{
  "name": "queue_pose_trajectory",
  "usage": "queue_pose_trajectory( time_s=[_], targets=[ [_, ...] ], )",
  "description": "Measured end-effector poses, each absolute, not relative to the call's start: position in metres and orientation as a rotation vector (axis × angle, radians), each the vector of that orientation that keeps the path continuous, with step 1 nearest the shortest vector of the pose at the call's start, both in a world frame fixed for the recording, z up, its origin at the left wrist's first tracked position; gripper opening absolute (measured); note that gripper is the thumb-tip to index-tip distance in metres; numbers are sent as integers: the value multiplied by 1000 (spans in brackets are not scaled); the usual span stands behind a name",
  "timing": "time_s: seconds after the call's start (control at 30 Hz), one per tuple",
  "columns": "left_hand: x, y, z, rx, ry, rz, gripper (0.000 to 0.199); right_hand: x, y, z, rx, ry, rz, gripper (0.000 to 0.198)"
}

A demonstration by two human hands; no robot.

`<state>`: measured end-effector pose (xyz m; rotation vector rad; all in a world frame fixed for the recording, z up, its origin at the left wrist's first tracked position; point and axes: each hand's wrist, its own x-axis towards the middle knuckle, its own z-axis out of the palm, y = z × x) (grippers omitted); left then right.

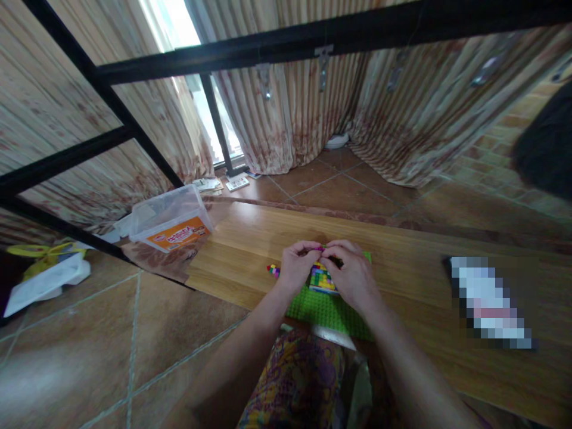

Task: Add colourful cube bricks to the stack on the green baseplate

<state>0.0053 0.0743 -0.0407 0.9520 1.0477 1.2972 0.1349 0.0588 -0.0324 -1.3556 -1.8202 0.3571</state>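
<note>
My left hand point(298, 265) and my right hand point(351, 268) meet over a green studded baseplate point(328, 313) on the wooden board. Their fingertips are closed together around small toy bricks point(321, 248), of which bits of magenta and green show. Below the fingers, a block of multicoloured bricks point(322, 277), mostly yellow, green and blue, sits on the baseplate. Just left of my left hand lies a short row of coloured bricks point(273, 270) on the wood. My fingers hide part of the block and most of what they pinch.
A clear plastic bin point(172, 217) with an orange label stands at the board's left end. To the right on the wooden board point(415, 286) lies a dark-edged item with a pixelated face point(489, 301). A black metal frame point(286, 44) crosses above, before striped curtains.
</note>
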Motion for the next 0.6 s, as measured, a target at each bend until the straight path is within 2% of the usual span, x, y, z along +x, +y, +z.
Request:
queue_pose_trajectory(
  time_s=[0.13, 0.23, 0.3, 0.4, 0.6],
  targets=[
    [6, 74, -42, 997, 1040, 1303, 12, 135, 57, -32, -1362, -1820, 354, 11],
    [-8, 73, -39, 1110, 1107, 1320, 23, 135, 55, -29, -1359, -1794, 333, 14],
    [-30, 69, -37, 1196, 1202, 1359, 30, 136, 53, -26, -1348, -1764, 311, 16],
    [-75, 60, -38, 1336, 1476, 1381, 29, 139, 50, -21, -1326, -1717, 286, 18],
    [-122, 33, -53, 1810, 1620, 996, 38, 142, 42, -13, -1279, -1653, 236, 18]
  ],
)
